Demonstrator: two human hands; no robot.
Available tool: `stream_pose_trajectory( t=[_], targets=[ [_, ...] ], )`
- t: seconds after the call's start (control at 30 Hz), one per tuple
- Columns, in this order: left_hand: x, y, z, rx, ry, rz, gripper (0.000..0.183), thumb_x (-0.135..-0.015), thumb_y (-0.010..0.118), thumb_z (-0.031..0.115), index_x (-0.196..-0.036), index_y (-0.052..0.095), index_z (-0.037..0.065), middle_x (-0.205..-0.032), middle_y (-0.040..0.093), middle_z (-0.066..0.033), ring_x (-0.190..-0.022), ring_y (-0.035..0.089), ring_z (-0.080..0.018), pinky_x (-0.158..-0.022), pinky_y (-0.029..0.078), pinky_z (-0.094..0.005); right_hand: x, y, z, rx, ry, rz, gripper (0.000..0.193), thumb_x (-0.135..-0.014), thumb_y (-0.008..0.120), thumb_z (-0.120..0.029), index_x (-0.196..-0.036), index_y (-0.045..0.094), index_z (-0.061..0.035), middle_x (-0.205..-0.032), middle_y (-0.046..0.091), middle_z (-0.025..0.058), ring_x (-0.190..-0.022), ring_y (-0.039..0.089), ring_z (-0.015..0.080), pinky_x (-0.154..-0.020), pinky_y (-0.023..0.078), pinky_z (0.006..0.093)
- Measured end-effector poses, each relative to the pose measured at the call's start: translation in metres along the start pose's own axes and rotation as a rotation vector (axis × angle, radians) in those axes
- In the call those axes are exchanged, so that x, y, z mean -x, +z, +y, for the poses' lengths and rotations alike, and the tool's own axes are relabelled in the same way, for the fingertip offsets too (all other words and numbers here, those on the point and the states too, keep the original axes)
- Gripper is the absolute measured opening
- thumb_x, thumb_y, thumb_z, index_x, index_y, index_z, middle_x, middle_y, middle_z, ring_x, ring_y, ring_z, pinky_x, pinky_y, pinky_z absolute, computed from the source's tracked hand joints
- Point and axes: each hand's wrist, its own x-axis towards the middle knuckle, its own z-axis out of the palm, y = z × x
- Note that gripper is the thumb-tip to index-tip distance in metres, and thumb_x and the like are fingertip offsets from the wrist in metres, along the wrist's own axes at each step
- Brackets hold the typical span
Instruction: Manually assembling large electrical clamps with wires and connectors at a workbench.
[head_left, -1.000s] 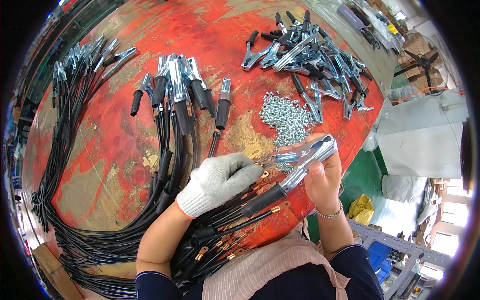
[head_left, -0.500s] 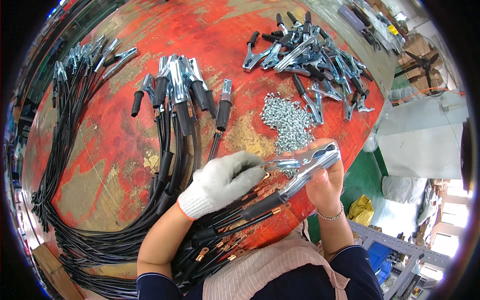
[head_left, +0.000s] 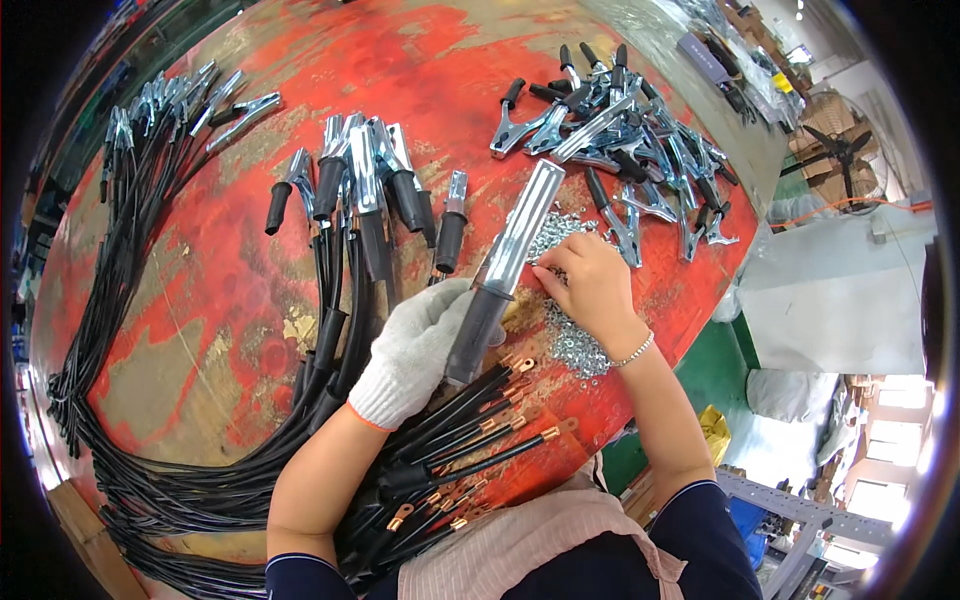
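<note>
In a white knit glove, my left hand (head_left: 415, 345) grips a silver metal spring clamp (head_left: 522, 232) by its black sleeved handle, jaw end tilted up and away. My bare right hand (head_left: 588, 285) reaches into a pile of small silver screws (head_left: 562, 238), thumb and fingers pinched together; what they hold, if anything, is too small to make out. Beneath and left of the clamp lie black cables with copper lugs (head_left: 525, 366) at their ends. A bundle of cables with clamps fitted (head_left: 365, 170) rests just left of my gloved hand.
A heap of loose clamps (head_left: 630, 130) covers the table's far right. More clamp-ended black cables (head_left: 125, 220) curve along the left side. The worn red table (head_left: 240, 300) has its edge at the right, beyond which a fan (head_left: 840, 150) stands.
My right hand has let go of the clamp and moved into the screw pile. The left hand now holds the clamp alone by its handle, turned more upright.
</note>
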Motion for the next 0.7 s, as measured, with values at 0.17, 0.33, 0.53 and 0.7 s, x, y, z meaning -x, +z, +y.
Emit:
stream_pose_trajectory(
  t=[0.17,0.33,0.53,0.7],
  targets=[
    [-0.001,0.0,-0.003,-0.1,0.047,-0.025,0.026,-0.098,0.053,0.017,-0.117,0.058,0.0,-0.085,0.069,-0.007,-0.057,0.06,-0.0083,-0.049,0.045,-0.0203,-0.005,0.006,-0.004,0.131,-0.033,-0.019,0.009,-0.072,0.073,-0.016,-0.079,0.067,-0.016,-0.078,0.057,0.0013,-0.08,0.059,0.0209,-0.068,0.045,0.0347],
    [0.003,0.004,-0.006,-0.282,0.081,0.002,0.037,-0.099,0.053,0.023,-0.123,0.055,-0.004,-0.09,0.069,-0.0063,-0.066,0.06,-0.0073,-0.056,0.048,-0.0216,-0.015,-0.006,-0.011,0.014,0.051,-0.084,0.008,-0.073,0.069,-0.015,-0.081,0.067,-0.0141,-0.083,0.062,0.0044,-0.083,0.061,0.0262,-0.071,0.047,0.0378],
    [0.013,0.017,0.008,-0.491,0.02,-0.068,0.036,-0.098,0.055,0.023,-0.121,0.058,-0.004,-0.084,0.066,-0.0017,-0.064,0.057,-0.005,-0.057,0.048,-0.0217,0.016,-0.028,-0.008,-0.535,0.043,-0.198,0.021,-0.086,0.064,0.0,-0.107,0.059,0.0005,-0.102,0.066,0.0073,-0.088,0.066,0.0161,-0.081,0.054,0.031],
    [0.015,0.017,0.006,-0.525,0.055,-0.148,0.03,-0.099,0.055,0.025,-0.113,0.062,-0.001,-0.08,0.065,0.0006,-0.063,0.057,-0.0034,-0.053,0.046,-0.0194,0.024,-0.029,-0.044,-1.255,0.412,0.041,0.026,-0.088,0.068,-0.006,-0.11,0.059,0.0043,-0.102,0.068,0.0098,-0.09,0.068,0.0174,-0.083,0.054,0.0292]
  ],
)
